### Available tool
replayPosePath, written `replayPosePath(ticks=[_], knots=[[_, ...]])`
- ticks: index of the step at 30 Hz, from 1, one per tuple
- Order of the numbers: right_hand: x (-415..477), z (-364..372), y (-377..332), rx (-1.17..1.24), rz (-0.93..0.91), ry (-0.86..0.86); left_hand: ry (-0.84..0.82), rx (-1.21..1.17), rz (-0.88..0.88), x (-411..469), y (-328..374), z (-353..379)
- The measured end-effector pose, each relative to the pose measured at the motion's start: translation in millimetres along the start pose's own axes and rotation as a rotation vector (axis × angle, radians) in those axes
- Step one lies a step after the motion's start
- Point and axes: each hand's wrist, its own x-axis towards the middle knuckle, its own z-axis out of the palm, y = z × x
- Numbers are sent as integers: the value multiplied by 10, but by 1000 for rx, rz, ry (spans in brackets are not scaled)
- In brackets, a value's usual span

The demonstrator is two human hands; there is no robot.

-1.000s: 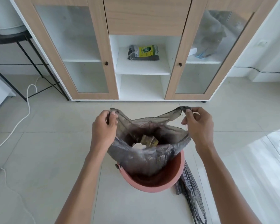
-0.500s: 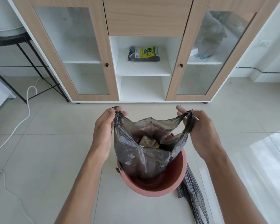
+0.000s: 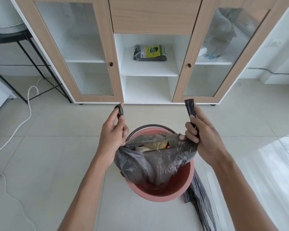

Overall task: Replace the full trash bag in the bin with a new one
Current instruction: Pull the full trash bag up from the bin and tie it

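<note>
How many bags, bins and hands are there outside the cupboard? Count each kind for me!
Bags: 2, the full bag in the bin and a folded bag on the floor.
Bins: 1, the pink bin.
Hands: 2, the left hand and right hand, both gripping the full bag.
Total: 5.

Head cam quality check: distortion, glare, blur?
Head view: wide-angle lens splays the cabinet sides outward; daylight washes out the floor at right; the glass doors look hazy; left hand, right hand and bag are sharp, no visible motion blur.
</note>
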Motion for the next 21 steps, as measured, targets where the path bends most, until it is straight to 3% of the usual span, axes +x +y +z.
replayPosePath(ticks=[10, 15, 21], knots=[[35, 123, 155, -283, 97, 88, 50, 24, -129, -7, 11, 69], [29, 79, 174, -342, 46, 96, -111, 58, -168, -56, 77, 38], [3, 52, 172, -331, 50, 71, -144, 75, -118, -67, 37, 55]])
